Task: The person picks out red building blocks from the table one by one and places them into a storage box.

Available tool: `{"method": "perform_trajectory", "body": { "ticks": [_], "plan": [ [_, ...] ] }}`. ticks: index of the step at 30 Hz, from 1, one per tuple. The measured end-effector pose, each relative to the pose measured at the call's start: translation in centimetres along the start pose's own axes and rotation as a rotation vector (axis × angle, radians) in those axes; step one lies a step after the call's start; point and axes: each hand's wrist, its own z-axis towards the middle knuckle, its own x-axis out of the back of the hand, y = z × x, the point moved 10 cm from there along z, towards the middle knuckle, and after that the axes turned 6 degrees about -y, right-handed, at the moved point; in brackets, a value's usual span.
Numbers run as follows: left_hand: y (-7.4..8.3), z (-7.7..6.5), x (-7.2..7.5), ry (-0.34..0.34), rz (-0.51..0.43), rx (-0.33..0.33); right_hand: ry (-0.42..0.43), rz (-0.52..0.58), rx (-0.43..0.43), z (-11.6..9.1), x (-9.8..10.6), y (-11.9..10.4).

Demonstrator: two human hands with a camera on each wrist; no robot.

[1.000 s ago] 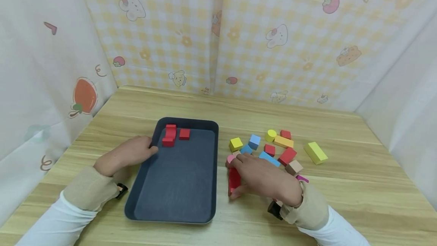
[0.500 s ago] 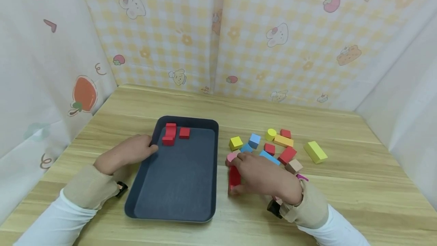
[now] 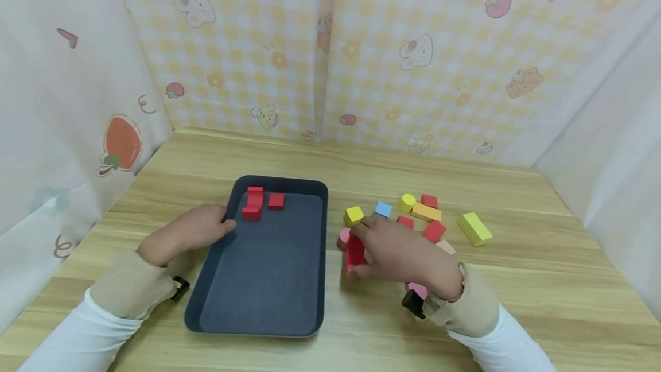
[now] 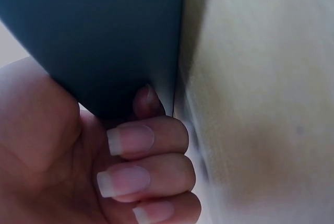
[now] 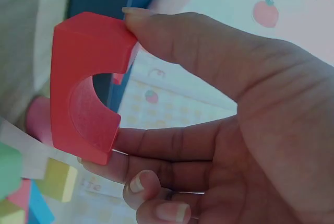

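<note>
My left hand [image 3: 188,231] holds the left side of a dark rectangular tray [image 3: 263,280], thumb over the rim and fingers curled outside the wall [image 4: 104,31]. Inside the tray's far left corner lie a red arch block [image 3: 255,201] and a small flat red block [image 3: 276,201]. To the right of the tray, my right hand [image 3: 408,254] pinches another red arch block [image 5: 65,83] between thumb and fingertips, one at each end. In the right wrist view its arch opening faces the palm. Right beside this block is a pink cylinder [image 3: 343,239].
Loose blocks lie right of the tray: a yellow cube [image 3: 354,216], a blue cube [image 3: 383,210], a yellow cylinder [image 3: 407,203], an orange block [image 3: 426,212] and several red ones. A yellow-green block [image 3: 475,229] lies farther right. Patterned cloth [image 3: 248,62] hangs behind the table.
My right hand has closed its thumb on the red arch block and shifted slightly upward with it in the head view. The left hand stays at the tray.
</note>
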Motion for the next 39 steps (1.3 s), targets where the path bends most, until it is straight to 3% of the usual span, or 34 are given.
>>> {"method": "perform_trajectory", "body": {
  "ticks": [10, 20, 26, 39],
  "plan": [
    [-0.1, 0.1, 0.0, 0.019, -0.006, -0.013, 0.102, 0.009, 0.020, 0.3, 2.5, 0.0],
    [-0.1, 0.1, 0.0, 0.013, -0.002, 0.004, 0.142, 0.007, 0.034, 2.4, 4.8, -0.8],
    [-0.1, 0.0, 0.2, 0.021, 0.013, 0.010, 0.125, -0.010, 0.042, 4.3, 5.7, -1.2],
    [0.1, -0.1, 0.2, 0.017, 0.005, 0.008, 0.082, -0.073, 0.047, 9.0, 5.3, -1.9]
  ]
}}
